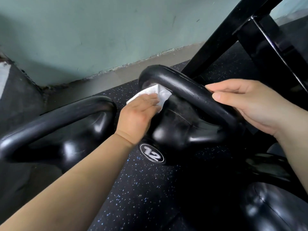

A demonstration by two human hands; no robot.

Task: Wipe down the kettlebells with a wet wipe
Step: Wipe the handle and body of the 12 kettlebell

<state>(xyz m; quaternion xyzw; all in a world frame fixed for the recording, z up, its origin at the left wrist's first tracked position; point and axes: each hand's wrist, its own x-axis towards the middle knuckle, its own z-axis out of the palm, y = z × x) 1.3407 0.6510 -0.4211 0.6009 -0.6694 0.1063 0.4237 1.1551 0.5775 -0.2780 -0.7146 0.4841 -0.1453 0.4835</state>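
A black kettlebell marked "12" stands in the middle of the view on the speckled floor. My left hand presses a white wet wipe against the kettlebell's top, under the far end of its handle. My right hand grips the near right part of that handle, thumb and fingers wrapped over it. A second black kettlebell stands to the left, close to my left forearm. A third black kettlebell shows at the bottom right, cut off by the frame.
A pale green wall with a grey skirting runs behind the kettlebells. A black metal rack frame slants down at the upper right, just behind the middle kettlebell. The floor is black rubber with blue specks.
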